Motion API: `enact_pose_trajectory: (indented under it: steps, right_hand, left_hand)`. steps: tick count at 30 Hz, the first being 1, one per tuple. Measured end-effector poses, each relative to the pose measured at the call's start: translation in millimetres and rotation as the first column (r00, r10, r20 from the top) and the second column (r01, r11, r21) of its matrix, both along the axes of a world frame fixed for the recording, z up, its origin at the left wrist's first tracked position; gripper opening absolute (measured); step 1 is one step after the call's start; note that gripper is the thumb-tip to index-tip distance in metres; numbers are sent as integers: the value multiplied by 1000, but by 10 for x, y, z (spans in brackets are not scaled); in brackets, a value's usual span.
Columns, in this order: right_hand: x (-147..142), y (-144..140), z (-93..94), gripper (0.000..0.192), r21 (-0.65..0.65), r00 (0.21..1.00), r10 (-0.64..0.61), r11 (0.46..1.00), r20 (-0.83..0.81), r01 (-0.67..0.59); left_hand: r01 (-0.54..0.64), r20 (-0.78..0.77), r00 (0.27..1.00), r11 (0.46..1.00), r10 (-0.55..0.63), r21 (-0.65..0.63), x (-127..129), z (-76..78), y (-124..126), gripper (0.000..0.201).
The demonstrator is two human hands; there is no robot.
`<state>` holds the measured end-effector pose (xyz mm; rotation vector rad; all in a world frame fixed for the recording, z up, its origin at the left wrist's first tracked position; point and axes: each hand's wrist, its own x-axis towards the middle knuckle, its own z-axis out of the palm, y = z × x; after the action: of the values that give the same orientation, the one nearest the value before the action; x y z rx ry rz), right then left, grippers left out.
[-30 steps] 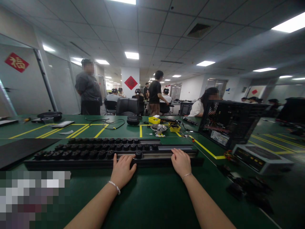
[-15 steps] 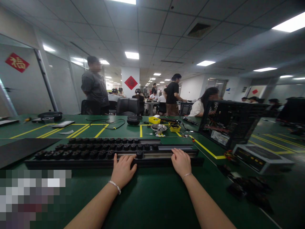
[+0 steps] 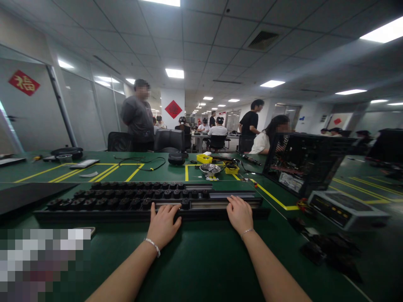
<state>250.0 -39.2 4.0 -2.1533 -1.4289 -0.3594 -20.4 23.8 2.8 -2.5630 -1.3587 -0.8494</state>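
A long black rack (image 3: 103, 216) lies across the green table in front of me. Small black blocky parts (image 3: 101, 204) fill several rows of it from the left, and bare metallic channel (image 3: 209, 204) shows at the right. My left hand (image 3: 165, 223) rests over the front row, fingers spread across the rail; one black part (image 3: 185, 204) sits just right of its fingertips. Near the rack's right end, my right hand (image 3: 239, 214) touches the front rail with fingers extended. Neither hand appears to grip anything, though the undersides of the fingers are hidden.
An opened computer case (image 3: 307, 161) and a power supply unit (image 3: 348, 209) stand at right, with dark blurred parts (image 3: 333, 247) nearer me. A metal bowl (image 3: 210, 168), yellow bins (image 3: 204, 158) and a black pouch (image 3: 176, 158) lie beyond the rack. A black sheet (image 3: 28, 199) is at left.
My hands stay in almost the same place on the rack. In the background, two standing people have shifted to the right.
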Motion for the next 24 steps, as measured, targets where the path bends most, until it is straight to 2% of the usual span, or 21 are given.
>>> enact_pose_trajectory:
  steps: [6, 10, 17, 24]
  right_hand:
    - [-52, -2, 13, 41, 39, 1000, 23, 999, -14, -23]
    - [-222, -3, 80, 37, 51, 980, 194, 980, -42, -192]
    - [-720, -24, 158, 36, -16, 900, 436, 900, -28, -436]
    - [-899, -44, 119, 40, -75, 879, 476, 877, 0, -475]
  left_hand:
    - [62, -18, 998, 998, -62, 3, 39, 2, -32, 40]
    - [79, -18, 997, 997, -79, -5, 35, -7, -24, 41]
    - [73, -23, 997, 997, -73, 16, 42, -12, -32, 41]
    - [72, -24, 997, 997, -72, 18, 59, -19, -34, 41]
